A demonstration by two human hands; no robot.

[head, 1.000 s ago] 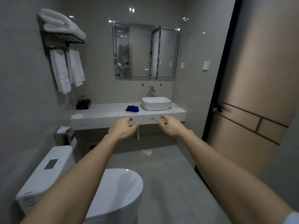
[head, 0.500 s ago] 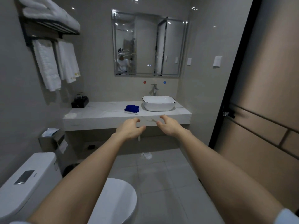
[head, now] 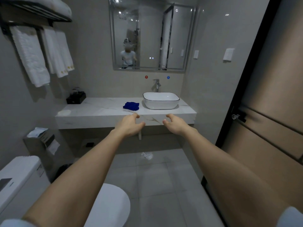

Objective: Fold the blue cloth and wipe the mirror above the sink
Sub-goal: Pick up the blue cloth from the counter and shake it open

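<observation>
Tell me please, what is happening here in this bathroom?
A person stands facing the vanity with both bare arms stretched forward. The left hand and the right hand are empty, with fingers loosely curled, and touch nothing. The blue cloth lies bunched on the marble counter beside the white basin. Nobody has picked it up yet, and the mirror above is not yet wiped.

The blue cloth (head: 131, 106) lies in a rumpled, unfolded heap on the white marble counter (head: 98, 110) ahead of me, just left of the sink (head: 161, 100). The sink is a white rounded-rectangle basin with a thin dark rim, standing on top of the counter toward its right end. The mirror (head: 152, 38) hangs upright on the far wall above it, wide and silver-framed.
</observation>
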